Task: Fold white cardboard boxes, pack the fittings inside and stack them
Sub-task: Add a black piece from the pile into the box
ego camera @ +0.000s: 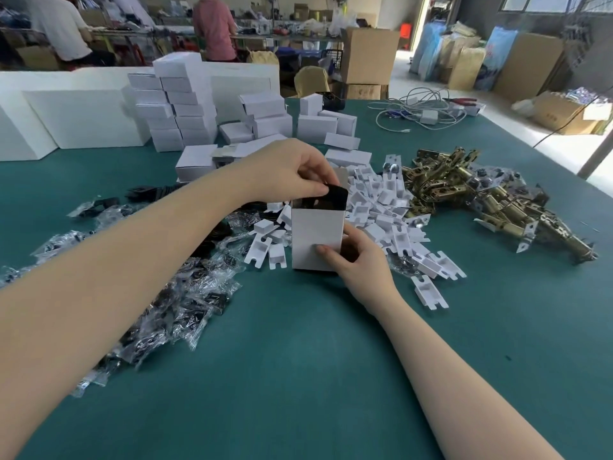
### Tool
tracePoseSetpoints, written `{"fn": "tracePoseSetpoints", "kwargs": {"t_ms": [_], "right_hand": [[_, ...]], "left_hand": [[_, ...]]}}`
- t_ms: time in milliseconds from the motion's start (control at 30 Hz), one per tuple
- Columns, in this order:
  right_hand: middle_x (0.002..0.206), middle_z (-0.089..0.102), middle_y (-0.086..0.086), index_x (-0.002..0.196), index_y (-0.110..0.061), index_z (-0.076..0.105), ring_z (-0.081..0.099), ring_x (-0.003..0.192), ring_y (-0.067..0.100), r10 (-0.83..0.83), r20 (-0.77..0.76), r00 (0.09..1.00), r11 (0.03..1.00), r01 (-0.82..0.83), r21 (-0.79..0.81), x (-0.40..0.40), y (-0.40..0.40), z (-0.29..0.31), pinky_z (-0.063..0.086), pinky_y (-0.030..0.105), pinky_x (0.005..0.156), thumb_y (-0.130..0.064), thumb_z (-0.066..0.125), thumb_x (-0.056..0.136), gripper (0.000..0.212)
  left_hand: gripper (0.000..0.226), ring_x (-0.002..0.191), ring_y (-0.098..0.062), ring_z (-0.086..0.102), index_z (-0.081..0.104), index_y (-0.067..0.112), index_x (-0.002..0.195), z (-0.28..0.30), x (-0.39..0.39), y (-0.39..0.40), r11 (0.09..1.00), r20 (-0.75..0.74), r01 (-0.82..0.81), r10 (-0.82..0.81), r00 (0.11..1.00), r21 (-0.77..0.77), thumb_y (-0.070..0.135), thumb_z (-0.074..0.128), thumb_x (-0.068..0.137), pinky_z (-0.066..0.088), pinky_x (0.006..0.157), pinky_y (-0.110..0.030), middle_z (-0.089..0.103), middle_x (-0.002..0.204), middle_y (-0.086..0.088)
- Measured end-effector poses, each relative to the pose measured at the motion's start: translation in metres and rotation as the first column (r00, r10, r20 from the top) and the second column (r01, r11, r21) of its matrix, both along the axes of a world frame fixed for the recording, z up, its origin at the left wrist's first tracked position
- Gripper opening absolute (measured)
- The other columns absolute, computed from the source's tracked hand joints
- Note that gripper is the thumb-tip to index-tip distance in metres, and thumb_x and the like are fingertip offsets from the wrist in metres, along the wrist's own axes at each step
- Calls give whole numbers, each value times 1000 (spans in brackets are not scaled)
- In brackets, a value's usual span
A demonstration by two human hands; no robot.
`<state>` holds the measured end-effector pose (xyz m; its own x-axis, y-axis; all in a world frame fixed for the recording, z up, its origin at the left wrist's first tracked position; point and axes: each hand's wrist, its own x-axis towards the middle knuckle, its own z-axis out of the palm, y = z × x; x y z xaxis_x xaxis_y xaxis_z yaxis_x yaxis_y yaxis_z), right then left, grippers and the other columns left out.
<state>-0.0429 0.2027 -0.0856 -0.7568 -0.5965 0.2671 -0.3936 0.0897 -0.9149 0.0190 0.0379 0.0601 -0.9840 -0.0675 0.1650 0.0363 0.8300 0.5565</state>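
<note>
Basically, the green surface (pixel 315 360) is filling most of the view. Big white slabs (pixel 83 117) are sitting at 10 o'clock, with a tall stack of folded white boxes (pixel 179 107) just beside them toward 11. More loose white boxes (pixel 318 126) are lying at 12. A heap of brass latch fittings (pixel 481 194) is spreading out at 2 o'clock, touching a pile of white cardboard inserts (pixel 388 207) nearer centre. Clear plastic bags of dark parts (pixel 159 293) are trailing off at 8 to 9 o'clock. Grey cables (pixel 421 111) are lying at 1 o'clock. The open white box (pixel 315 237) is standing upright at centre, top flaps up. The left hand (pixel 288 171) is pinching a black plate (pixel 331 197) at the box mouth, fingers curled round its top edge. The right hand (pixel 358 260) is gripping the box's lower right corner, thumb on the front face, fingers wrapping behind.
</note>
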Motion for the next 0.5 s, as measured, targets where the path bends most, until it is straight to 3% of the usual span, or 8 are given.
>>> {"fn": "tracePoseSetpoints", "kwargs": {"t_ms": [133, 300, 400, 500], "right_hand": [[91, 71, -10, 98, -66, 58, 66, 87, 11, -5, -7, 1000, 1000, 5, 2, 0, -1, -1, 55, 36, 85, -43, 73, 80, 34], [92, 69, -8, 100, -62, 58, 63, 86, 13, -8, -38, 999, 1000, 8, 1, 0, -2, 2, 50, 26, 79, -41, 68, 87, 27], [90, 69, -2, 97, -64, 57, 62, 84, 16, -11, -20, 1000, 1000, 12, 7, 1, -2, 4, 49, 25, 74, -44, 62, 91, 21], [94, 71, -3, 98, -62, 58, 64, 90, 16, -23, 15, 1000, 1000, 23, 2, 1, -1, 4, 51, 26, 79, -43, 64, 92, 21]], "left_hand": [[21, 83, -1, 69, 68, 35, 96, 1, -4, -2, 999, 36, 24, -26, 999, 47, 15, 67, 91, 55, 79, -17, 75, 92, 7], [22, 72, 11, 64, 71, 29, 107, -2, -9, -2, 1000, 67, 3, -2, 998, -8, 13, 62, 94, 47, 70, -4, 70, 79, 22], [18, 70, 14, 61, 73, 31, 99, -1, -11, -5, 998, 94, -29, 33, 995, -47, 16, 65, 92, 47, 73, -8, 68, 81, 24], [19, 74, 11, 63, 72, 36, 89, 1, -12, -6, 995, 151, -48, 61, 987, -87, 18, 68, 89, 47, 70, -7, 68, 77, 25]]}}
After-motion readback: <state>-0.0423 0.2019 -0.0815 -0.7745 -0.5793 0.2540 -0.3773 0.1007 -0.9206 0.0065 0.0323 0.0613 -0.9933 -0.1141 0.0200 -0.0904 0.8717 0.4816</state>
